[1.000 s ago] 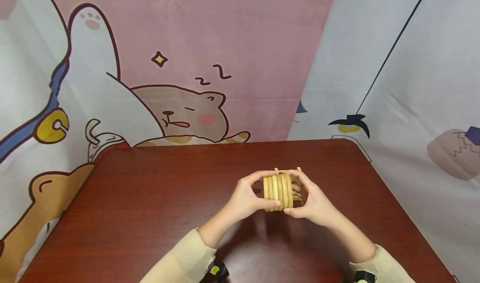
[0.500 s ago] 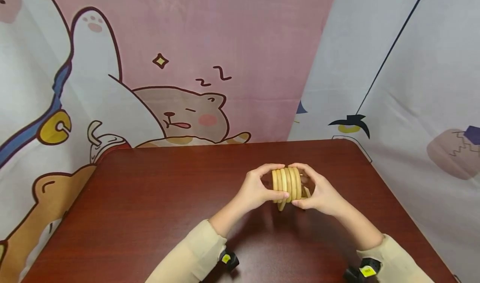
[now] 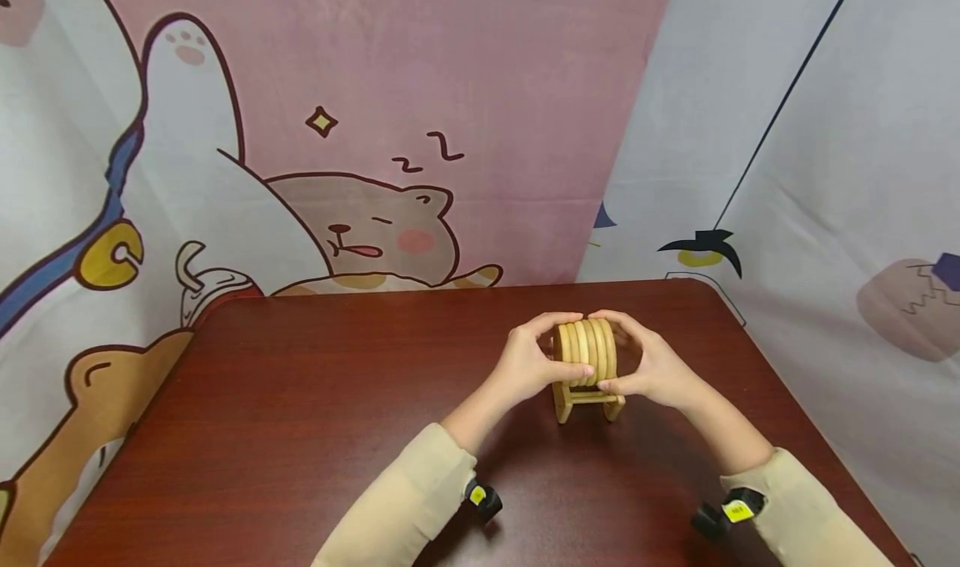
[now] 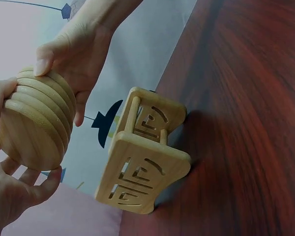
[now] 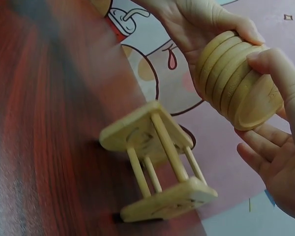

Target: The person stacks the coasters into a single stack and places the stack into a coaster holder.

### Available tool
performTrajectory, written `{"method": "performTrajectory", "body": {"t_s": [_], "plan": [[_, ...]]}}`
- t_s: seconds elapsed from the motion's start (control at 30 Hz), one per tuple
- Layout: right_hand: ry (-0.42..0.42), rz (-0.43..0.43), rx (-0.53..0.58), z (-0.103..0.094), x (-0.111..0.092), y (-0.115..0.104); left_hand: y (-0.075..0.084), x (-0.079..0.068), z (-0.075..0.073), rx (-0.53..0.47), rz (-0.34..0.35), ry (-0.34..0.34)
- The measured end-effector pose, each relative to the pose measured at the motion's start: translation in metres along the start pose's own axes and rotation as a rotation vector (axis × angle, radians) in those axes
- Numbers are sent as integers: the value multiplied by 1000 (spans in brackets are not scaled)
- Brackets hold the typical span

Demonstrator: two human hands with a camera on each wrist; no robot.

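Observation:
A stack of several round wooden coasters (image 3: 587, 352) is held on its side between both hands, above and away from the table. My left hand (image 3: 528, 363) grips its left end, thumb on the near side and fingers over the far rim. At the other end, my right hand (image 3: 652, 371) pinches the rims with thumb and fingers. Below and behind the coasters (image 4: 37, 120) stands a wooden coaster holder (image 3: 563, 402), with two cut-out side panels joined by round bars. It rests upright on the table, and no coasters lie in the holder (image 5: 172, 196).
The dark red-brown table (image 3: 337, 417) extends around the holder, mostly to the left. A cartoon-printed cloth (image 3: 525, 133) hangs behind the table's far edge and along its sides.
Both hands have carried the coaster stack up and to the right, away from the body. More of the holder now shows beneath it. The grip looks the same.

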State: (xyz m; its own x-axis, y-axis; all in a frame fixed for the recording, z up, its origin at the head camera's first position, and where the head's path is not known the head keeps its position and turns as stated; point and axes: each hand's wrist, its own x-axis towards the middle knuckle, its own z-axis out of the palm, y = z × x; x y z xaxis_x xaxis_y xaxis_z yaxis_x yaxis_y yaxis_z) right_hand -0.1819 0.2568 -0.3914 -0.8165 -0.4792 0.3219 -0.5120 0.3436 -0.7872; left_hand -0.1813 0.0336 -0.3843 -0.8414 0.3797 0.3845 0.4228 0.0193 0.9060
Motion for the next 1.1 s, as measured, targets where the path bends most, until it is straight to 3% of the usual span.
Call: {"method": "performTrajectory", "body": {"t_s": [0.2, 0.4, 0.6, 0.87, 1.1], "plan": [[-17, 1, 20, -3, 1, 12, 14, -1, 1, 39, 30, 8], [-27, 17, 42, -5, -2, 23, 7, 1, 5, 19, 43, -6], [-31, 35, -1, -7, 0, 31, 0, 3, 9, 20, 53, 27], [-45, 25, -9, -9, 6, 6, -7, 4, 12, 29, 39, 62], [-45, 40, -32, -9, 6, 9, -14, 4, 15, 34, 40, 68]]}}
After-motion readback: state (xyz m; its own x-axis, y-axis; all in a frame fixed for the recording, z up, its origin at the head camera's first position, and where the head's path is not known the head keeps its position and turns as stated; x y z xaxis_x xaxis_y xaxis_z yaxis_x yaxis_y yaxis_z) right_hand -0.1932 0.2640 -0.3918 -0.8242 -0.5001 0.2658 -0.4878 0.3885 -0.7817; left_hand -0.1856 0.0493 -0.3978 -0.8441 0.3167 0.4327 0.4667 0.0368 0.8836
